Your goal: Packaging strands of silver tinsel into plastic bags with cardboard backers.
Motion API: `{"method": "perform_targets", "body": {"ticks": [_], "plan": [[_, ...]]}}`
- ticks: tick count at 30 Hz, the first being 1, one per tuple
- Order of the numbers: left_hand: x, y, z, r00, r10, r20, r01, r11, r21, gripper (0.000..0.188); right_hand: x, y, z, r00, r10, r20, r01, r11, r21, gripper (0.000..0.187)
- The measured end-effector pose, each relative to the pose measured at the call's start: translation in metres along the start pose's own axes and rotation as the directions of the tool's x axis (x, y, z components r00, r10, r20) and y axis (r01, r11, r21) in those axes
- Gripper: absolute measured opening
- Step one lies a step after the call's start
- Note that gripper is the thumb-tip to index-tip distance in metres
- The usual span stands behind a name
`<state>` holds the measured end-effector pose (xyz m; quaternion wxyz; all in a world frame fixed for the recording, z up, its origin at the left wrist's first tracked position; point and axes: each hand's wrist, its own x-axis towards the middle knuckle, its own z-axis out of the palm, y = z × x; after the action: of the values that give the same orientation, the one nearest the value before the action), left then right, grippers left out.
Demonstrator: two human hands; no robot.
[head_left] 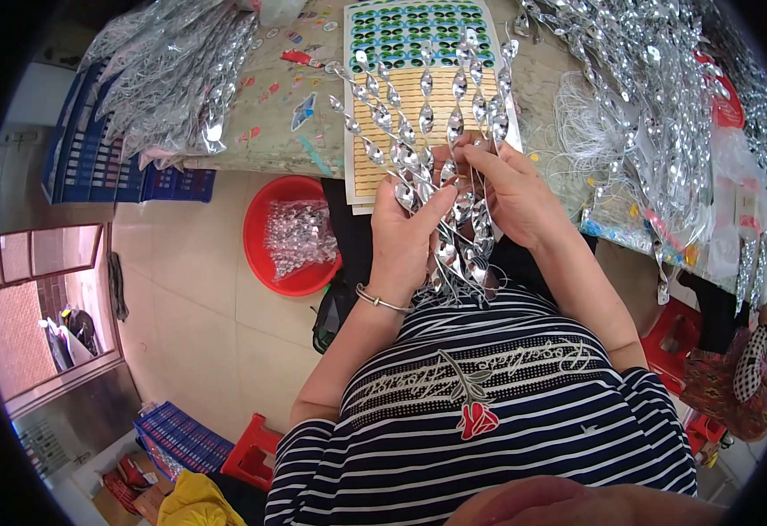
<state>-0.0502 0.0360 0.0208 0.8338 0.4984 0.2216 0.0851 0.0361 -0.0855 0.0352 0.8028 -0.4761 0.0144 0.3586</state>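
Observation:
A bunch of shiny silver twisted spiral strips (458,206) fans out between my two hands, over the table's near edge and my lap. My left hand (401,228) is closed round the bunch, thumb across the strips. At the bunch's right side, my right hand (511,188) pinches some of the strips with thumb and fingers; its fingertips are partly hidden behind them. The strips' upper ends spread over a sticker sheet (362,175), with rows of green and blue oval stickers at its far end and yellow rows nearer me.
Piles of silver strips with white strings lie on the table at left (186,88) and right (638,79). A red basin (256,250) holding bagged silver pieces stands on the floor. Blue crates (77,149) are at the left. Another person (743,377) sits at far right.

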Motion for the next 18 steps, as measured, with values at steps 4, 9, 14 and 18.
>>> {"method": "perform_targets", "body": {"ticks": [4, 9, 14, 18], "plan": [[0.0, 0.001, -0.002, 1.0, 0.003, 0.004, -0.003, 1.0, 0.01, 0.028, 0.002, 0.002, -0.002, 1.0, 0.011, 0.007, -0.011, 1.0, 0.006, 0.022], [-0.002, 0.004, 0.002, 1.0, -0.002, 0.007, 0.002, 1.0, -0.027, 0.032, 0.001, 0.002, -0.004, 1.0, 0.017, -0.005, -0.017, 1.0, 0.019, 0.023], [-0.001, 0.002, 0.005, 0.999, 0.021, -0.03, -0.024, 0.996, -0.09, 0.029, 0.0, 0.0, -0.003, 0.999, 0.04, 0.012, -0.04, 0.999, -0.015, 0.024], [0.001, -0.004, -0.004, 0.999, 0.038, -0.008, -0.038, 0.999, -0.029, 0.026, -0.003, -0.002, 0.001, 0.998, 0.018, 0.062, -0.023, 0.996, 0.083, 0.023]]}}
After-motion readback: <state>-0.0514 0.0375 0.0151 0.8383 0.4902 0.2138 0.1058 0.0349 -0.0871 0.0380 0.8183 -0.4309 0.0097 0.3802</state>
